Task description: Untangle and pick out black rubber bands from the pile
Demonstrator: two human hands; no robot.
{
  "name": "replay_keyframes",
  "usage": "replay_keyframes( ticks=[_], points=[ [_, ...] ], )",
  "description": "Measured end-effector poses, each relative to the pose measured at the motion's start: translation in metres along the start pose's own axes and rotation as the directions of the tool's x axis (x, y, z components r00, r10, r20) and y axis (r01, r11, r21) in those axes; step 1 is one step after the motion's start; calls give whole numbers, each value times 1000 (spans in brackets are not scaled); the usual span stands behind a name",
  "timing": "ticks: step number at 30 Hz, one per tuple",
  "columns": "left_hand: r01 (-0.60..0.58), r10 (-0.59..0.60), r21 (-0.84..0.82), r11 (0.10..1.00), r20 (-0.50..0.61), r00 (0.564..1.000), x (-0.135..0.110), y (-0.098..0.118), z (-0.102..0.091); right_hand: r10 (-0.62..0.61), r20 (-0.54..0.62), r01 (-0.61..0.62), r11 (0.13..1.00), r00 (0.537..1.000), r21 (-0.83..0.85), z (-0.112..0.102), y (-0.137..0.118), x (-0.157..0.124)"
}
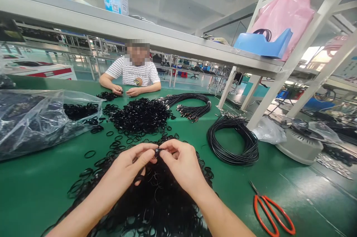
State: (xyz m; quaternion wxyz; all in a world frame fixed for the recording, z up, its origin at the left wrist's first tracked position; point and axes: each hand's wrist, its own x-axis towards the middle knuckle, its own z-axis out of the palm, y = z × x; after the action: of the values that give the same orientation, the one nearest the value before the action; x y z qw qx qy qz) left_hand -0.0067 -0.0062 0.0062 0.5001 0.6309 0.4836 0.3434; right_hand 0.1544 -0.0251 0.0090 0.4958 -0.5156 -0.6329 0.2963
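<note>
Both my hands meet over a large heap of thin black rings (156,199) on the green tabletop. My left hand (136,159) pinches one side of a small black ring (157,151) between thumb and forefinger. On its other side my right hand (178,157) is closed in a pinch, its fingertips nearly touching the left ones. The fingers hide much of this ring. More black appears under the curled lower fingers of my left hand, too dark to tell apart from the heap behind.
Beyond lies a second pile of black rings (142,116), with a clear plastic bag (41,121) of them at left. Coiled black cables (232,140) and red-handled scissors (270,211) lie to the right. Opposite sits a person in a striped shirt (131,73). A shelf (167,39) crosses above.
</note>
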Motion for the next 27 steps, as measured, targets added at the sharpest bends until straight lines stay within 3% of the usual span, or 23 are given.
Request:
replay_keyframes(
  ticks=[4,11,17,23,27],
  points=[
    [-47,47,113,992,9,999,1,-3,4,19,19,-20,999,1000,45,1,0,-1],
    [-11,8,-40,999,-70,998,5,-5,2,63,100,-88,961,993,261,4,11,1],
    [-48,25,-96,994,-235,972,8,-2,-12,101,78,-122,927,992,356,-5,7,6],
    [31,-26,25,999,-183,983,1,7,-9,113,116,-152,892,987,425,-8,6,7],
    [-7,24,161,987,-102,994,-3,13,-3,101,118,-142,894,988,426,-7,6,6]
  ],
)
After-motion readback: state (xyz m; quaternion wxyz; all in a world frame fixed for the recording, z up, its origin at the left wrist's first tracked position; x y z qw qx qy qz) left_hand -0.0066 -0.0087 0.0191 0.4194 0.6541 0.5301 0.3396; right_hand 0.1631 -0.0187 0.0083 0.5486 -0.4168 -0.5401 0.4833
